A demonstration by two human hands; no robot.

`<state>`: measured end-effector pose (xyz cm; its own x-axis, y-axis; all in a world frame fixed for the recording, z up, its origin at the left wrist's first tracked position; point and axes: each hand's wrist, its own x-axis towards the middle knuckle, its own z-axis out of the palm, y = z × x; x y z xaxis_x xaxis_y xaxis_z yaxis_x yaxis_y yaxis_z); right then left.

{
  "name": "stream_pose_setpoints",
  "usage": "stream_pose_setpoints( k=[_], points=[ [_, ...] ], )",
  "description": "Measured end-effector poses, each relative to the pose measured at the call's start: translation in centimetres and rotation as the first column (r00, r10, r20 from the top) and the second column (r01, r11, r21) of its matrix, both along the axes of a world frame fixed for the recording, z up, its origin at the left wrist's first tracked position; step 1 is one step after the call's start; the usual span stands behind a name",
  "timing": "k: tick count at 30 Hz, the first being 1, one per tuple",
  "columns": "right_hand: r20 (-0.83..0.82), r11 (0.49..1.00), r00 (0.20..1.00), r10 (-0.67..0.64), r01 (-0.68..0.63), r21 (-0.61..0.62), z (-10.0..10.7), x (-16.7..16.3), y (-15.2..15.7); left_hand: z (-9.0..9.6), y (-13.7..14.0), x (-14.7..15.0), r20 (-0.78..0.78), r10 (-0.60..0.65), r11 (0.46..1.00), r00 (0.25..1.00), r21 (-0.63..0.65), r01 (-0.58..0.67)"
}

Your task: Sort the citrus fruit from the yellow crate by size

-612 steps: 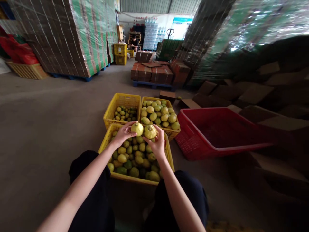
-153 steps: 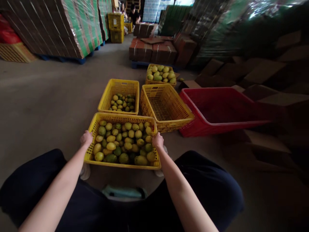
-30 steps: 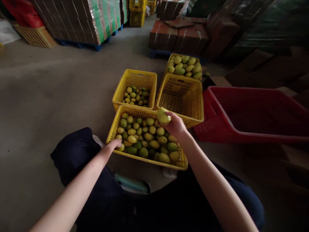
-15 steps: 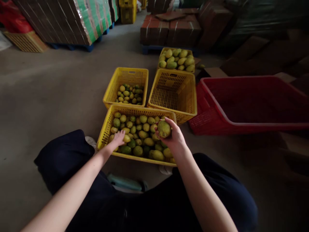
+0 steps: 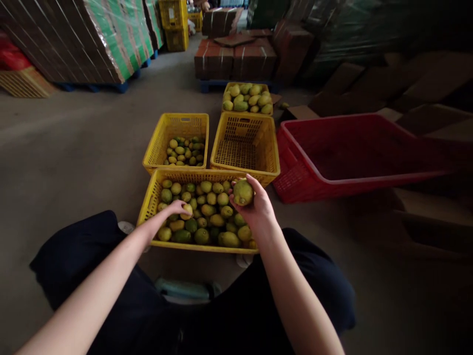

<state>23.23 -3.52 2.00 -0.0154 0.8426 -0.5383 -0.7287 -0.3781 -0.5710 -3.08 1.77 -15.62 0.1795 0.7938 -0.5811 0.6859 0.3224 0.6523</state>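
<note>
A yellow plastic crate (image 5: 148, 211) full of green and yellow lemons (image 5: 207, 210) stands between my knees. Above its right side, my right hand (image 5: 260, 209) is closed round a large greenish-yellow lemon (image 5: 243, 192), its end facing me. Over the left part of the crate, my left hand (image 5: 175, 209) has its fingers curled onto a small yellow lemon (image 5: 187, 212). That lemon is partly covered by the fingertips, and it sits at the level of the pile.
Behind stand a yellow crate (image 5: 148, 153) partly filled with small lemons, a bare-bottomed yellow crate (image 5: 275, 162) and a heaped crate of larger lemons (image 5: 247, 98). A red basket (image 5: 306, 180) is at right. Wrapped pallet stacks (image 5: 114, 39) and strapped boxes (image 5: 254, 59) stand farther back.
My left hand has gone from spread fingers over the pile to a grip on a small lemon. The right hand still holds its large lemon. The whole view has shifted slightly.
</note>
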Motion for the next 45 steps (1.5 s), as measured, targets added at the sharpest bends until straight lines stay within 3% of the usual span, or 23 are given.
stream_pose_setpoints(
  k=[2,4,6,8,11,14,18,20,26,32,38,45],
  points=[
    [-0.028,0.999,0.999,-0.035,0.035,-0.02,0.0,-0.2,0.1,3.2,1.6,-0.7,0.113,0.077,0.997,0.991,-0.019,-0.075],
    [-0.079,0.999,0.996,-0.043,0.04,-0.03,0.1,-0.7,-0.2,7.4,2.7,-1.2,0.319,0.16,0.987,0.934,-0.06,-0.149],
    [-0.124,1.0,0.992,-0.018,0.016,-0.015,0.2,-1.3,-0.7,12.0,2.9,-1.3,0.654,0.319,0.948,0.686,-0.222,-0.23],
    [-0.14,1.0,0.99,0.024,-0.023,0.011,0.3,-2.0,-1.2,16.0,2.0,-1.3,0.784,0.391,0.92,0.482,-0.326,-0.216],
    [-0.112,0.998,0.992,0.063,-0.062,0.014,0.3,-2.9,-1.8,19.0,-0.3,-1.3,0.834,0.455,0.89,0.312,-0.412,-0.197],
    [-0.039,0.995,0.994,0.102,-0.102,-0.012,0.1,-3.9,-1.8,18.0,-2.3,-1.0,0.786,0.578,0.809,0.22,-0.517,-0.279],
    [0.094,0.985,0.981,0.171,-0.169,-0.032,-0.5,-5.3,-1.5,15.3,-3.0,0.0,0.641,0.767,0.603,0.03,-0.705,-0.373],
    [0.12,0.979,0.973,0.197,-0.201,0.022,-0.9,-5.8,-1.5,15.0,-2.9,0.4,0.596,0.802,0.548,-0.033,-0.757,-0.355],
    [0.089,0.946,0.961,0.264,-0.275,0.173,-1.4,-6.7,-1.7,16.7,-3.0,0.3,0.597,0.795,0.537,-0.109,-0.776,-0.331],
    [0.047,0.934,0.954,0.296,-0.3,0.193,-1.2,-7.3,-2.1,16.9,-3.6,0.3,0.563,0.822,0.508,-0.084,-0.793,-0.337],
    [0.005,0.819,0.829,0.559,-0.553,0.154,-1.4,-7.1,-1.4,16.5,-3.9,0.4,0.598,0.795,0.537,-0.102,-0.772,-0.339],
    [-0.089,0.888,0.883,0.46,-0.457,0.06,-1.3,-7.3,-0.5,17.3,-4.0,0.5,0.615,0.788,0.565,0.018,-0.712,-0.417]
  ],
)
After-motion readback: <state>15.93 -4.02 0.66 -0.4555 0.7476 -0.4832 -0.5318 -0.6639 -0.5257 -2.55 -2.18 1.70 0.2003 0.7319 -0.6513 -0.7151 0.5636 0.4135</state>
